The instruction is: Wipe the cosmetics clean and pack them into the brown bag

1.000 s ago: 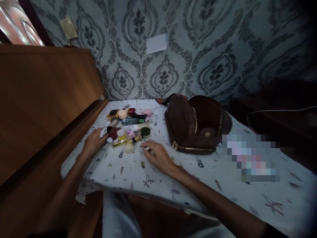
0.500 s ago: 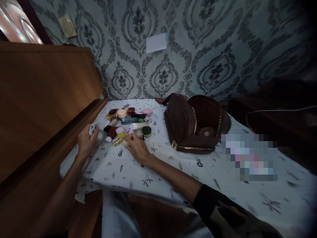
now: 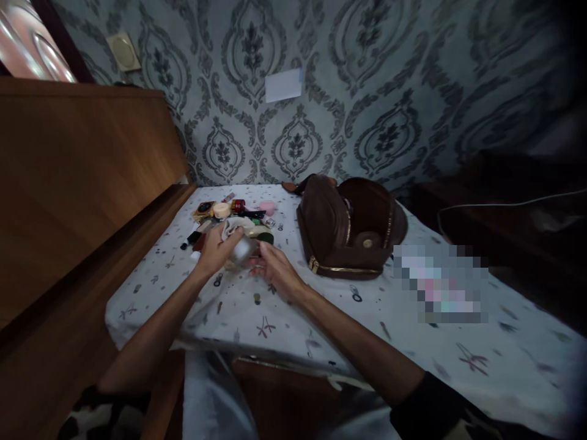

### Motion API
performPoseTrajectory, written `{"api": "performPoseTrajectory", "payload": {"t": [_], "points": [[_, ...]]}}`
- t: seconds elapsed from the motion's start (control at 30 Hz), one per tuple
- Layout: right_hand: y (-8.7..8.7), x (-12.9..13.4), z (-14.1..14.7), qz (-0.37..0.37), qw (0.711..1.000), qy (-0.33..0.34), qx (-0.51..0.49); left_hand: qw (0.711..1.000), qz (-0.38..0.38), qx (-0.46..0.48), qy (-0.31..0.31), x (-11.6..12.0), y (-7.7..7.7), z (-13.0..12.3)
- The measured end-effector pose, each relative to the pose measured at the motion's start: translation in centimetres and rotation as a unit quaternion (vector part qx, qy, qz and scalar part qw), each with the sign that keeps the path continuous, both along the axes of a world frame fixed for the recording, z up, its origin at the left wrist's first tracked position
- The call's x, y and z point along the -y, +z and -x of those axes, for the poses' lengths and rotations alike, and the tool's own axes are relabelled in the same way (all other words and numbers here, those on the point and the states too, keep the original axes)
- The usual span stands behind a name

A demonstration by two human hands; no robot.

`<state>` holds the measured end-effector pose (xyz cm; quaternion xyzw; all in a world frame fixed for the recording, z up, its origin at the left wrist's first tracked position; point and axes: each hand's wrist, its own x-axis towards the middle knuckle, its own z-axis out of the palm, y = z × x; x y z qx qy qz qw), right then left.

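Observation:
My left hand [image 3: 215, 249] is closed on a pale crumpled cloth [image 3: 235, 227], in front of the cosmetics. A clear, blurred container [image 3: 244, 249] lies between my two hands, against the cloth. My right hand [image 3: 275, 269] has its fingertips at the container's right side; whether they grip it is blurred. Behind my hands stand a cream-coloured jar [image 3: 222, 211], a dark red jar [image 3: 238, 206], a pink item [image 3: 266, 208] and a dark green round lid [image 3: 265, 236]. My hands partly hide several tubes and bottles.
An open brown bag [image 3: 339, 244] with gold zips stands right of the cosmetics on the patterned white cloth [image 3: 284, 318]. A blurred-out patch [image 3: 440, 284] lies further right. A wooden panel [image 3: 82, 183] borders the left side; the patterned wall [image 3: 293, 146] rises behind.
My left hand has moved right with the cloth and the clear container, to the front of the cosmetics. My right hand has shifted slightly right and meets the container. The view has turned slightly.

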<state>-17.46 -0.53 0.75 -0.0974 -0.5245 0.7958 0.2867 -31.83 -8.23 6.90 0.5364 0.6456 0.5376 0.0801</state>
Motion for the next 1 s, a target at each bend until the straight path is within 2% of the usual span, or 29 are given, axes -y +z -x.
{"api": "performPoseTrajectory", "payload": {"t": [0.1, 0.27, 0.43, 0.5, 0.6, 0.77, 0.87, 1.0], "points": [[0.6, -0.3, -1.3, 0.052, 0.998, -0.015, -0.033, 0.998, 0.007, -0.023, -0.059, -2.3, -0.3, -1.6], [0.1, -1.7, -2.4, 0.14, 0.984, -0.086, -0.07, 0.992, -0.021, -0.082, -0.094, -4.9, -1.5, -3.7], [-0.6, -3.3, -2.7, 0.228, 0.965, -0.096, -0.083, 0.979, -0.103, -0.116, -0.131, -5.3, -3.2, -4.4], [-0.8, -3.8, -2.8, 0.264, 0.957, -0.089, -0.076, 0.977, -0.095, -0.127, -0.146, -5.1, -4.0, -4.5], [-1.0, -3.9, -2.8, 0.281, 0.954, -0.083, -0.065, 0.981, -0.055, -0.135, -0.129, -4.9, -4.8, -4.4], [-1.3, -3.2, -2.7, 0.177, 0.978, -0.1, -0.04, 0.984, -0.031, -0.13, -0.122, -5.0, -4.7, -3.7], [-1.4, -3.1, -2.6, 0.047, 0.99, -0.132, -0.008, 0.985, -0.035, -0.113, -0.128, -5.0, -4.1, -3.4], [-1.6, -3.3, -2.5, -0.118, 0.981, -0.15, 0.027, 0.99, -0.028, -0.047, -0.131, -5.0, -3.6, -3.3]]}}
